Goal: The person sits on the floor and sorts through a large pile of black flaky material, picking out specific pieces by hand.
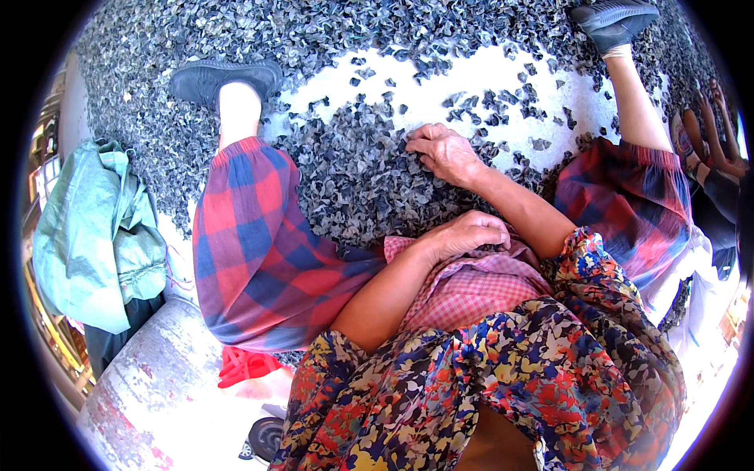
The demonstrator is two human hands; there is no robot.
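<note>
Dark, crinkled pieces that look like dried wood ear mushroom (353,177) lie in a heap between my outstretched legs. At the heap's right edge is my right hand (449,155), its fingers curled in a pinch by the pieces. What it pinches, if anything, is too small to make out. Closer to my body, my left hand (470,234) is closed above the pink gingham cloth (479,286) on my lap. Its fingertips are hidden, with a little dark stuff showing just under them.
A wide layer of the same pieces spreads beyond my shoes (224,81). Loose ones dot the white surface (440,86). To the left sits a green sack (86,228) near a worn, rounded grey object (157,377). Another person's hand (719,98) shows at far right, beside a white bag (699,306).
</note>
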